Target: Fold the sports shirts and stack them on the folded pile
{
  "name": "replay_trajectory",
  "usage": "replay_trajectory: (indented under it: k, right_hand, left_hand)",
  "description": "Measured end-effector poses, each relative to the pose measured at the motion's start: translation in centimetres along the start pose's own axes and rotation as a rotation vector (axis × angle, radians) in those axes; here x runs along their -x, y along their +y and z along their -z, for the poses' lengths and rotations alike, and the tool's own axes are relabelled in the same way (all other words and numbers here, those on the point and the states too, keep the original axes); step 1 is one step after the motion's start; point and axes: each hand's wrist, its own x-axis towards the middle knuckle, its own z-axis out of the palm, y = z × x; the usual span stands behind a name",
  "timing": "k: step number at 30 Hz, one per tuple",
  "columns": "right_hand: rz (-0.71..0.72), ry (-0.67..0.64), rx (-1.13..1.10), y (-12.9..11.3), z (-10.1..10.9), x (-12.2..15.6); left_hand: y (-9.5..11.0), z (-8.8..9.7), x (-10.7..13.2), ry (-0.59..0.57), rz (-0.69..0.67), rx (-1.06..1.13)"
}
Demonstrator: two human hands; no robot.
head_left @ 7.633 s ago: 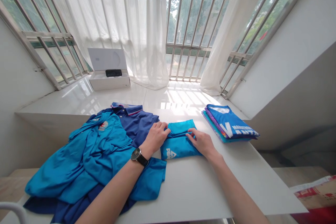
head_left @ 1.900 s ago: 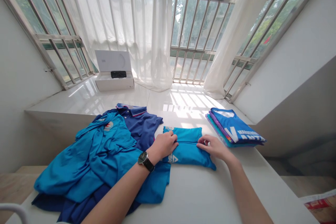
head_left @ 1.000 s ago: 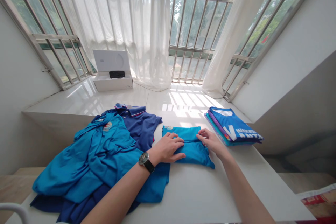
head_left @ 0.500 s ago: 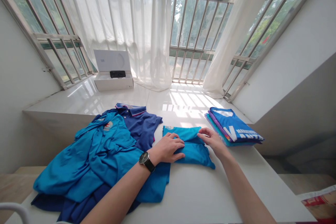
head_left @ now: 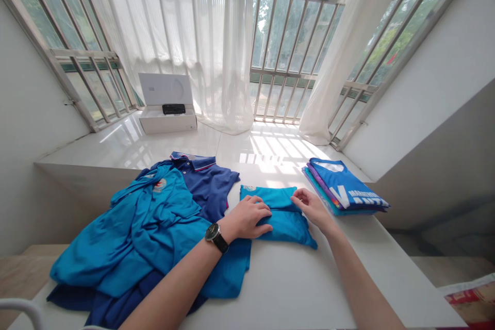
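A folded turquoise shirt [head_left: 284, 221] lies on the white table [head_left: 301, 289] in front of me. My left hand [head_left: 247, 216], with a black watch on its wrist, rests flat on the shirt's left half, fingers stretched out. My right hand [head_left: 314, 206] lies on the shirt's right edge, fingers spread and pressing the fabric. Neither hand grips anything. To the left lies a loose heap of blue shirts [head_left: 150, 227]: a turquoise one over a dark blue polo.
A stack of folded shirts [head_left: 344, 188] sits at the table's right, a blue one with white letters on top. An open white box [head_left: 167, 108] holding a black device stands on the sill by the barred window. White curtains hang behind.
The shirt's printed logo, visible 1.9 s ago, is now hidden under the fold. Both hands have shifted slightly on the folded shirt and lie flatter on it. Little has moved in the last half second.
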Motion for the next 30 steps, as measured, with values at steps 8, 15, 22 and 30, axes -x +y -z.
replay_trajectory:
  k: [8, 15, 22, 30]
  right_hand:
    - [-0.03, -0.102, -0.052, -0.1, -0.3, 0.1]
    - [0.026, -0.072, 0.143, 0.2, 0.2, 0.1]
    - [0.047, -0.03, 0.28, 0.6, 0.2, 0.2]
    - [0.051, 0.007, 0.296, 0.1, 0.3, 0.2]
  left_hand:
    - [0.1, 0.2, 0.0, -0.009, 0.012, 0.017]
    - [0.0, 0.1, 0.0, -0.004, 0.017, 0.015]
    - [-0.1, 0.1, -0.2, 0.035, 0.03, -0.035]
    - [-1.8, 1.1, 0.1, 0.117, 0.199, -0.107]
